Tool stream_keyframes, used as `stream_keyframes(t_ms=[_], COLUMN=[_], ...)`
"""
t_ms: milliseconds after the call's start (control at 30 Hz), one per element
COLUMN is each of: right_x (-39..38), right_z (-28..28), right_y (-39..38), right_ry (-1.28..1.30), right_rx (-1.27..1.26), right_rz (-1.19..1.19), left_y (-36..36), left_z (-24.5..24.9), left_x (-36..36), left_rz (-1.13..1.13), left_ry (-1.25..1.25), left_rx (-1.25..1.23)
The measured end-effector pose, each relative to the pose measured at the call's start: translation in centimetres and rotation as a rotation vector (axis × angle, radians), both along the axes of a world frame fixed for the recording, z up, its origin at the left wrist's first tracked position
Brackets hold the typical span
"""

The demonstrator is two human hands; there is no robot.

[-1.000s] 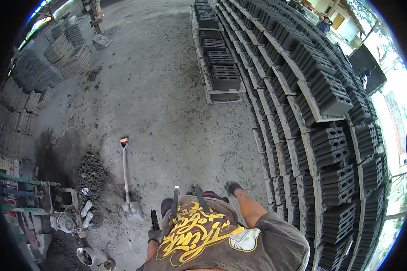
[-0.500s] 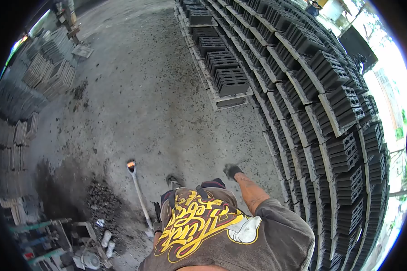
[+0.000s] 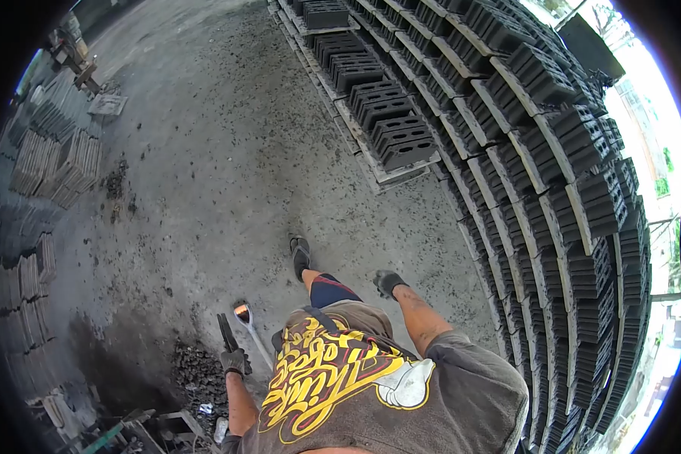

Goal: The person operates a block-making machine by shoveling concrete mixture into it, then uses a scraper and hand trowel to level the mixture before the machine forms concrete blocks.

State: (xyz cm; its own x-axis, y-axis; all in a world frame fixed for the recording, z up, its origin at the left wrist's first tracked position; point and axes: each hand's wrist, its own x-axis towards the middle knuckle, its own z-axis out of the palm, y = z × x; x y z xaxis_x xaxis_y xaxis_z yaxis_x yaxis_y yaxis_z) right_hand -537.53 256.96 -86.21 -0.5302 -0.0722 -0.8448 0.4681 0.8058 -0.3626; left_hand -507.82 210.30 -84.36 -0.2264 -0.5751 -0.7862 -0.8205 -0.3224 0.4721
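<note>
Curling left hand (image 3: 235, 362) snugly around near end of dark tool (image 3: 226, 333), probably stiff, light, at seven o'clock. Dangling right hand (image 3: 388, 283), fingers half-bent, seemingly empty, at five.

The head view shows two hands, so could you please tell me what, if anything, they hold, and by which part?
The left hand holds a dark, slim object by its near end; nothing shows in the right hand.

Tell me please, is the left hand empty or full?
Full: the left hand holds a dark, narrow object, which sticks out beyond it.
</note>
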Motion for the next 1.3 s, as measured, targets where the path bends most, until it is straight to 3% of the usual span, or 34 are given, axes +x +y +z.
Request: stream_keyframes(t_ms=[100,167,267,367,400,467,600,633,700,733,767,800,867,900,1000,1033,1067,1133,1200,1300], right_x=[-6.7,-10.7,-17.2,-23.4,-25.0,-28.3,-32.4,-33.0,-33.6,-33.4,-32.8,-32.9,-33.6,-33.9,-36.4,-37.8,-39.7,-42.6,-46.6,-53.2], right_z=[-1.8,-3.6,-5.5,-3.3,-2.1,0.3,2.8,0.2,-4.0,-6.0,-10.9,-14.6,-9.1,-7.3,1.1,2.5,1.1,-1.7,-1.6,-1.5], right_y=[-4.3,-6.4,-10.1,-13.7,-14.8,-16.9,-19.6,-19.2,-18.4,-17.9,-16.0,-15.0,-18.4,-20.2,-26.9,-29.2,-30.5,-33.3,-36.9,-42.3], right_ry=[0.03,0.086,0.248,0.423,0.428,0.252,0.187,0.366,0.563,0.582,0.504,0.426,-0.043,-0.091,-0.158,-0.17,-0.163,0.228,0.113,0.244], right_rx=[-0.044,0.011,-0.021,-0.027,-0.026,-0.204,-0.267,-0.154,0.067,0.171,0.207,0.243,0.173,0.164,0.126,0.09,0.087,0.208,0.167,0.117], right_rz=[-0.196,0.168,0.267,0.386,0.386,-0.068,-0.2,0.016,0.352,0.466,0.575,0.683,0.138,0.021,-0.173,-0.248,-0.249,0.244,0.19,0.32], left_y=[-0.5,-0.4,-1.5,-3.1,-3.9,-5.7,-10.9,-12.5,-15.1,-15.4,-16.3,-17.7,-21.1,-22.7,-29.2,-30.8,-32.8,-36.8,-38.9,-42.7], left_z=[-0.4,-0.8,-3.5,-6.5,-7.3,-8.7,-12.7,-14.0,-9.4,-3.6,0.5,1.0,3.1,4.1,-0.9,-0.1,-1.4,-5.1,-0.5,0.7], left_x=[-3.7,-4.3,-5.6,-7.8,-9.2,-12.2,-19.3,-21.2,-28.0,-33.4,-37.7,-39.9,-45.1,-47.5,-51.5,-53.6,-55.7,-58.5,-63.4,-68.5], left_rz=[0.01,-0.111,-0.309,-0.415,-0.44,-0.48,-0.551,-0.575,-0.437,-0.331,-0.266,-0.265,-0.332,-0.401,-0.506,-0.534,-0.535,-0.363,-0.437,-0.532], left_ry=[-0.058,-0.126,-0.182,-0.194,-0.189,-0.173,-0.109,-0.078,-0.091,-0.096,-0.101,-0.09,-0.127,-0.121,-0.02,0.013,0.02,0.026,-0.048,0.163], left_rx=[-0.027,-0.057,-0.123,-0.141,-0.147,-0.161,-0.203,-0.223,-0.149,-0.092,-0.055,-0.057,-0.045,-0.08,-0.096,-0.08,-0.083,0.137,0.062,-0.067])
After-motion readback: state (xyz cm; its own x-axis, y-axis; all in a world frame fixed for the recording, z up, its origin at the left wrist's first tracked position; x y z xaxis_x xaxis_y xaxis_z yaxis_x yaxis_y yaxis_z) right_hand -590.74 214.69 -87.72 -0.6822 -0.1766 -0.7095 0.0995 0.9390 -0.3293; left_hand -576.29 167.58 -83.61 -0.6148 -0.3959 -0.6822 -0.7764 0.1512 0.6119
